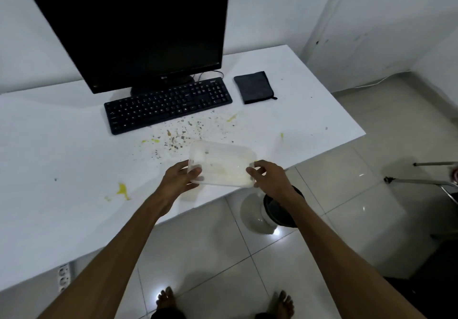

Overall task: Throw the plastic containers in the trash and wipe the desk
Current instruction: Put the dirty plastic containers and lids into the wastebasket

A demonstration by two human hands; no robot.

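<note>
Item: clear, shallow rectangular plastic container (221,162), smeared inside with pale residue, held level over the near edge of the white rectangular desk (62,160). Left hand (179,178) grips its left end, thumb curled over the rim and fingers beneath. Right hand (269,178) grips its right end, fingers wrapped over the near right corner. Desk surface: scattered brown crumbs and specks (178,138) between container and keyboard; yellow smears (122,192) toward the near left, with smaller yellow spots by the crumbs and near the right edge. Black flat-screen monitor (133,31), dark, on a round stand at the back of the desk. Black full-size keyboard (168,104) directly before the monitor, angled. Dark grey folded cloth (254,87) just right of the keyboard, apart from it. Floor, pale glossy tiles: round bin with black liner and white body (282,213) standing below the desk's near right edge, partly hidden by the right forearm. White power strip (63,277) hanging under the desk's near left edge. Bare feet (166,299) at the bottom of the view.
</note>
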